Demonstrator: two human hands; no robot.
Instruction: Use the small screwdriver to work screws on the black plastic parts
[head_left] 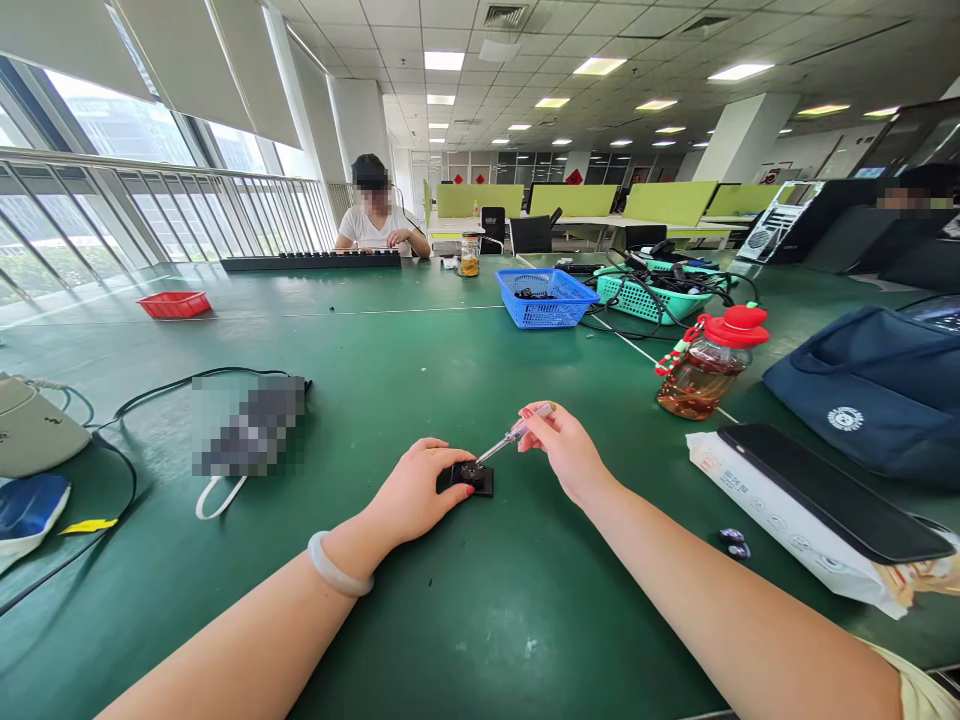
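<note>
The left hand (416,492) grips the small black square part (481,483) against the green table mat (465,620) at near centre, the right hand (568,452) pinches the slim clear-handled screwdriver (511,435), its axis slanting from far right down-left onto the part

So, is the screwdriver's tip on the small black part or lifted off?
On it: the screwdriver slants down from the right hand onto the black part.
</note>
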